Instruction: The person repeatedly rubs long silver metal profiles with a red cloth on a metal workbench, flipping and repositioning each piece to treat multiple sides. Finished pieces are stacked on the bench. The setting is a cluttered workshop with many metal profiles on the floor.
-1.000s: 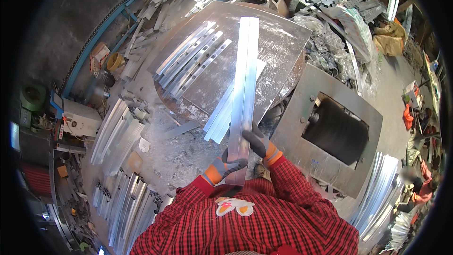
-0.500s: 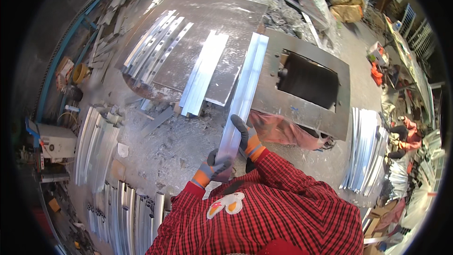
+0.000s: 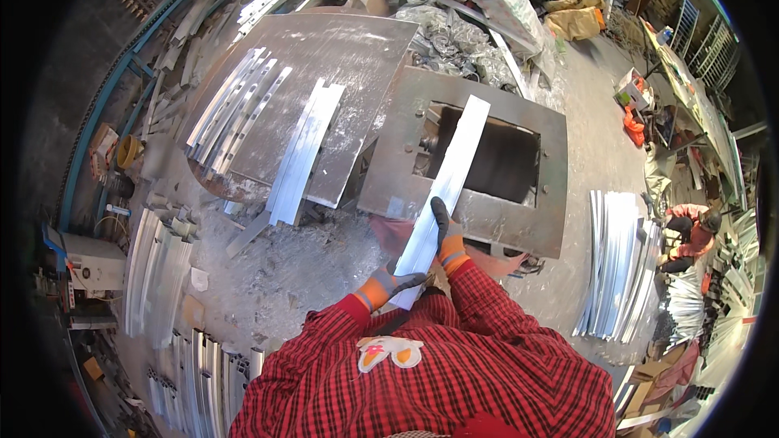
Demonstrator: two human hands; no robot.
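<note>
A long silvery metal profile (image 3: 442, 186) is in both my gloved hands, slanting away from my body. My left hand (image 3: 391, 284) is closed round its near end, close to my checked shirt. Farther along, my right hand (image 3: 446, 231) grips its right edge, fingers wrapped against the metal. The profile's far half lies across a steel-topped stand (image 3: 552, 195) with a rectangular opening (image 3: 503, 158), dark inside; whether it touches the top I cannot tell. To the left, more silvery profiles (image 3: 304, 158) lie on a dark metal table (image 3: 349, 40), beside several notched strips (image 3: 235, 113).
Bundles of metal profiles lie on the floor at left (image 3: 154, 268), near left (image 3: 207, 381) and right (image 3: 613, 268). Scrap and plastic sheeting (image 3: 499, 16) are heaped behind the stand. A person (image 3: 690, 235) crouches at far right. A grey box-shaped machine (image 3: 93, 259) stands at left.
The profile in my hands has swung right, from beside the table to over the stand's opening. My view has turned rightward, so the table and stand appear farther left.
</note>
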